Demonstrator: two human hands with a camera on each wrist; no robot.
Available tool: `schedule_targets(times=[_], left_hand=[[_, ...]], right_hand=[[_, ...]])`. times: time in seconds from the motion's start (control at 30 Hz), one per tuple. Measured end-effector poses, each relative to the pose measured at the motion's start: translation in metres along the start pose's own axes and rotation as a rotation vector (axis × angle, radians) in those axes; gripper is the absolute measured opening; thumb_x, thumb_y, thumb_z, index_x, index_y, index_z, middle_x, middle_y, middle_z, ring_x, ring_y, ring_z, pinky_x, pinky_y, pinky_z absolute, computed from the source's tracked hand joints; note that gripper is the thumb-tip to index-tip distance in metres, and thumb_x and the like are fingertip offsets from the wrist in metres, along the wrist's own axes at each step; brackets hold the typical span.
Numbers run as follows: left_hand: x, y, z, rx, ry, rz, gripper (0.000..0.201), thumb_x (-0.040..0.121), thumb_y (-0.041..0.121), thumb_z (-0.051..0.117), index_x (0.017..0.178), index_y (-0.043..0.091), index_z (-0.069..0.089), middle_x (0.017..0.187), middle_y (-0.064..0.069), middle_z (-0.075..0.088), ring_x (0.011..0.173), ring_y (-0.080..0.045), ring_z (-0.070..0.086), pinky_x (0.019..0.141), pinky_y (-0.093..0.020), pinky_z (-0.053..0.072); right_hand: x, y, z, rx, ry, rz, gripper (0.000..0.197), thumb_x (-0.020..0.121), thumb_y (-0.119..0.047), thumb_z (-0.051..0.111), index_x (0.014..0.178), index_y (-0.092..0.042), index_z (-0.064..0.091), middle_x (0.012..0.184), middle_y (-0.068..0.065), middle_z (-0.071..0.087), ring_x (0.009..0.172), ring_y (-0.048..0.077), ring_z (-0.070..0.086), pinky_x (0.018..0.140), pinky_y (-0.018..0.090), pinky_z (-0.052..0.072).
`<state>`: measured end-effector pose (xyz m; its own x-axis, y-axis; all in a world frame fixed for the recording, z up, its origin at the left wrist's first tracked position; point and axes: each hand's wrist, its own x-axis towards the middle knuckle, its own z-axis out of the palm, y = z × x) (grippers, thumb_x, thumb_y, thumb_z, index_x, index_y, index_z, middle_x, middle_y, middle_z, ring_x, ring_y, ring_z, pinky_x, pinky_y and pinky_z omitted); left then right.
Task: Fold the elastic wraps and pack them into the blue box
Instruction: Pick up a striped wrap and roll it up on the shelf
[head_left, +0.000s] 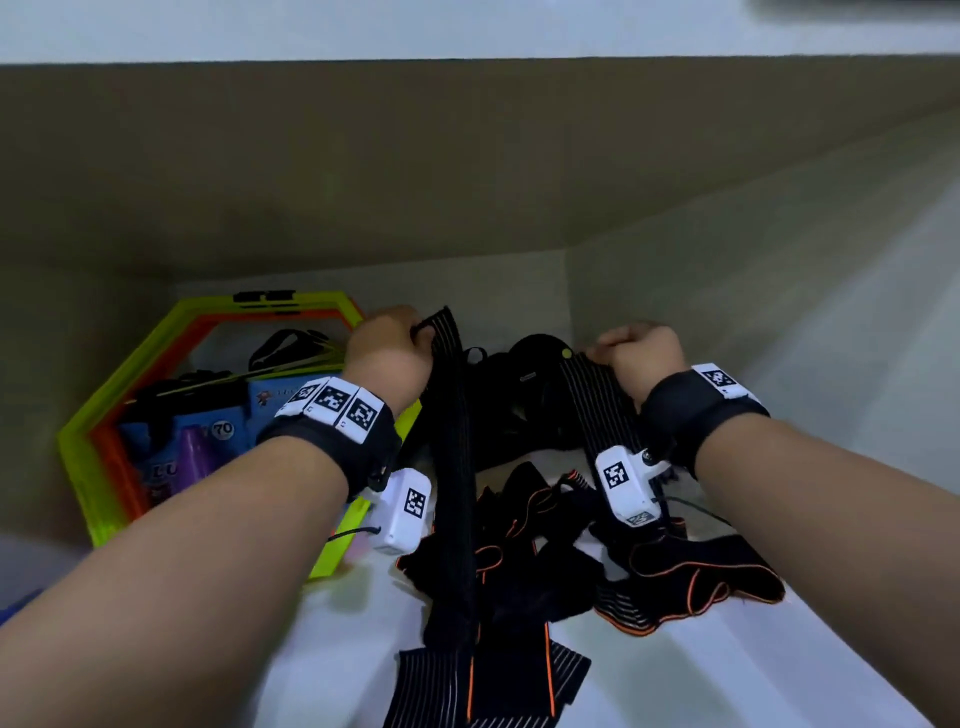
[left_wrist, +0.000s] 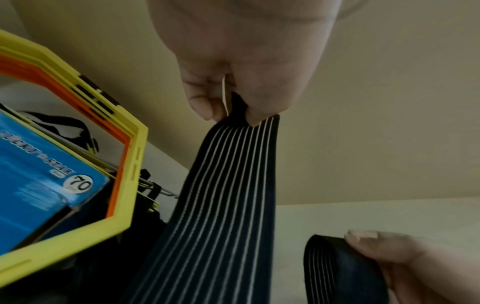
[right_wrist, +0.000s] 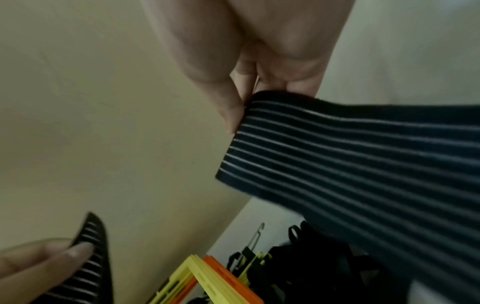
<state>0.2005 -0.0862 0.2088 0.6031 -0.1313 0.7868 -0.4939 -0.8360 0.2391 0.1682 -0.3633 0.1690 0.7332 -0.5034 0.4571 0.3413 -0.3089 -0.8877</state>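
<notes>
Two hands: both raised over the white bench (head_left: 727, 670), each gripping one end of the same striped elastic wrap (head_left: 457, 467).
Bench: white, set in a corner between beige walls; its near edge is cut off by the frame.
Hexagon frames (head_left: 104, 467): yellow and orange, stacked at the left, partly hidden by the left forearm.
Blue box (head_left: 208, 415): sits inside the hexagon frames, left of the wrap; mostly covered by the left wrist, and its print is too blurred to read apart from a round "70" label.
Loose wraps (head_left: 519, 597): black with orange edging, piled on the bench below the hands; how many cannot be told.
Striped elastic wrap: black with thin white lines; its middle hangs down into the pile and is lost there.
Left hand (head_left: 389, 358): fingers and thumb curled, pinching the wrap's left end.
Right hand (head_left: 644, 358): thumb and fingers closed on the wrap's other end.
Dark heap (head_left: 524, 395): behind the hands, too dim to identify.
</notes>
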Motion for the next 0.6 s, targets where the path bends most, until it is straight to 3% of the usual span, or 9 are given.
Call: schedule_targets(times=[0.07,0.17,0.27,0.33,0.4,0.47,0.53,0.6], left_hand=[[0.001,0.011,0.005,-0.052,-0.026,0.048,0.026,0.100,0.025,0.053,0.095,0.004,0.068,0.093,-0.019,0.067,0.088,-0.036,0.062,0.064,-0.030,0.033],[0.004,0.027,0.014,-0.115,-0.086,0.083,0.026,0.101,0.023,0.051,0.091,0.003,0.066,0.092,-0.018,0.065,0.088,-0.036,0.061,0.065,-0.030,0.031],[0.001,0.046,0.022,-0.179,-0.110,0.074,0.017,0.099,0.018,0.052,0.100,0.007,0.065,0.096,-0.013,0.067,0.090,-0.031,0.062,0.067,-0.031,0.041],[-0.004,0.057,0.025,-0.293,-0.098,0.077,0.014,0.095,0.011,0.052,0.107,0.013,0.060,0.100,-0.007,0.066,0.089,-0.025,0.062,0.073,-0.029,0.049],[-0.009,0.069,0.026,-0.355,-0.105,0.111,0.017,0.092,0.003,0.051,0.104,0.012,0.059,0.095,-0.004,0.063,0.082,-0.021,0.057,0.063,-0.025,0.042],[-0.010,0.080,0.027,-0.359,-0.136,0.152,0.022,0.091,-0.002,0.048,0.099,0.012,0.063,0.085,-0.001,0.060,0.071,-0.019,0.054,0.052,-0.020,0.033],[-0.009,0.093,0.026,-0.378,-0.173,0.142,0.028,0.092,-0.004,0.046,0.097,0.015,0.066,0.072,0.004,0.056,0.056,-0.014,0.049,0.042,-0.012,0.032],[-0.005,0.104,0.025,-0.390,-0.196,0.124,0.033,0.092,-0.004,0.044,0.095,0.019,0.067,0.069,0.007,0.053,0.051,-0.009,0.046,0.039,-0.010,0.032]], right_hand=[[-0.001,-0.008,-0.006,0.008,-0.040,-0.007,0.016,0.080,-0.003,0.074,0.086,-0.017,0.074,0.088,0.011,0.072,0.086,0.029,0.069,0.076,0.033,0.057],[-0.009,-0.015,-0.013,0.051,-0.152,-0.022,0.038,0.085,0.011,0.055,0.103,-0.017,0.074,0.089,0.011,0.070,0.079,0.026,0.064,0.064,0.027,0.053],[-0.016,-0.018,-0.020,0.130,-0.230,0.000,0.050,0.085,0.016,0.044,0.111,-0.016,0.072,0.101,0.015,0.071,0.080,0.028,0.067,0.069,0.032,0.058],[-0.021,-0.021,-0.024,0.167,-0.230,-0.014,0.043,0.085,0.015,0.049,0.108,-0.013,0.072,0.095,0.014,0.071,0.080,0.024,0.067,0.070,0.028,0.058],[-0.026,-0.024,-0.029,0.210,-0.199,-0.042,0.023,0.086,0.007,0.062,0.096,-0.010,0.072,0.084,0.008,0.070,0.074,0.018,0.065,0.065,0.021,0.055],[-0.030,-0.022,-0.037,0.203,-0.156,-0.055,0.012,0.085,-0.001,0.071,0.086,-0.013,0.072,0.081,0.004,0.070,0.074,0.015,0.064,0.067,0.021,0.052],[-0.031,-0.020,-0.048,0.122,-0.142,-0.048,0.020,0.083,0.001,0.072,0.088,-0.018,0.071,0.087,0.008,0.069,0.075,0.019,0.063,0.068,0.027,0.053],[-0.033,-0.021,-0.061,0.029,-0.164,-0.020,0.034,0.083,0.011,0.062,0.093,-0.021,0.071,0.090,0.011,0.066,0.072,0.023,0.061,0.061,0.026,0.053]])
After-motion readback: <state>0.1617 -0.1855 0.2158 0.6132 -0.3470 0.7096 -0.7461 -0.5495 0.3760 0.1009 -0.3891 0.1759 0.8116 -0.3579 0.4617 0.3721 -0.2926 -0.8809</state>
